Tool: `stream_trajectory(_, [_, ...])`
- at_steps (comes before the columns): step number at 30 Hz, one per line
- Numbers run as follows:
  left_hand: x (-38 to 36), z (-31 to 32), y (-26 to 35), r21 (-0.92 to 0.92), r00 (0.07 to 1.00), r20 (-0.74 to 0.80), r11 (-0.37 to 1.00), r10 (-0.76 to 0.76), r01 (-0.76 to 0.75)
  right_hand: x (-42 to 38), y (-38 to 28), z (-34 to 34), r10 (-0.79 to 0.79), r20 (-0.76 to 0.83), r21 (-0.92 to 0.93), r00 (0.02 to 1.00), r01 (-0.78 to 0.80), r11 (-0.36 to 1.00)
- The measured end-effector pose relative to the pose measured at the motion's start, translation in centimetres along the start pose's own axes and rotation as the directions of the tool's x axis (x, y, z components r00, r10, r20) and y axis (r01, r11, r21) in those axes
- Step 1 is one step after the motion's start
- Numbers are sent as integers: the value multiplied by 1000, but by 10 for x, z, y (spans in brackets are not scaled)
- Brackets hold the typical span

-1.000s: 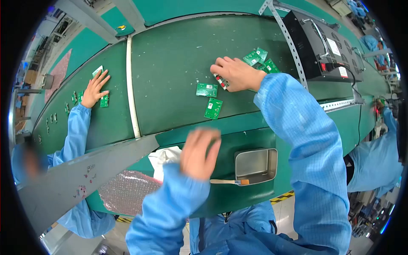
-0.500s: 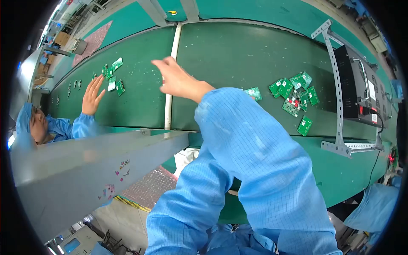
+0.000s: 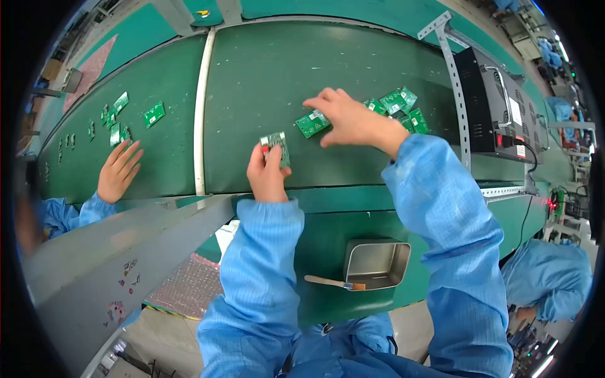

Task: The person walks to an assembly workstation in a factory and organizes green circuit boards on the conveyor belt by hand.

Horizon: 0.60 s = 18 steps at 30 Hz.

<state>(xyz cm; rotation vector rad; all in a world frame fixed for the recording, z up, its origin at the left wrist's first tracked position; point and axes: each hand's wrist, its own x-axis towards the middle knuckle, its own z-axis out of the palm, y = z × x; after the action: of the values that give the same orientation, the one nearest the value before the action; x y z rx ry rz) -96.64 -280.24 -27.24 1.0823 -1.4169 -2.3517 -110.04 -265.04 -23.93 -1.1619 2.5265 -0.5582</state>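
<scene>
Between the thumb and fingers of my left hand [image 3: 268, 173] is a green circuit board [image 3: 277, 146] with a red part on it, held over the green belt [image 3: 252, 75]. My right hand [image 3: 346, 118] has its thumb and fingers apart, just right of another green board [image 3: 312, 123] lying on the belt. Whether its fingertips touch that board cannot be made out. Several more boards [image 3: 397, 101] lie behind my right wrist, partly hidden by it.
A white divider [image 3: 201, 113] crosses the belt. Left of it lie several boards [image 3: 154, 114] and a co-worker's hand [image 3: 120, 171]. A metal tray [image 3: 403, 264] with a brush [image 3: 328, 281] stands near me. A black machine [image 3: 488, 101] and metal frame [image 3: 459, 82] are at right.
The view has shifted right. My arms have uncrossed; my left hand now shows, holding a board. My right hand has moved right, towards the boards. Another board lies left of the divider.
</scene>
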Motion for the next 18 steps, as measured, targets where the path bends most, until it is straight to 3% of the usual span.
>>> stream_trajectory(2, [-42, -16, 19, -64, 988, 104, 991, -111, 118, 0, -3, 10, -62, 40, -77, 997, 65, 995])
stream_trajectory(3, [-67, -30, 26, -8, 974, 171, 988, -151, 154, 5, 4, 19, -152, -48, -53, 987, 150, 987])
stream_trajectory(4, [-92, -47, 35, 51, 955, 230, 982, -190, 183, 13, 0, 19, -91, -6, -15, 996, 91, 996])
stream_trajectory(6, [-134, -84, 61, 182, 930, 241, 954, -278, 238, 29, -14, 16, 38, 90, 40, 995, -41, 998])
stream_trajectory(8, [-157, -137, 76, 241, 955, 75, 934, -288, 263, 59, -37, 26, -50, 47, 188, 998, 40, 981])
stream_trajectory(10, [-159, -182, 90, 292, 975, -187, 941, -120, 172, 96, -78, 42, -109, -36, 228, 993, 114, 967])
stream_trajectory(13, [-121, -246, 113, 433, 930, -301, 899, 211, -64, 132, -133, 48, -92, -164, 435, 982, 156, 887])
stream_trajectory(15, [-79, -282, 128, 586, 874, -270, 790, 403, -183, 131, -140, 41, -65, -152, 409, 986, 122, 904])
stream_trajectory(18, [-8, -321, 156, 773, 825, -51, 545, 562, -324, 99, -121, 27, -54, -52, 346, 997, 69, 936])
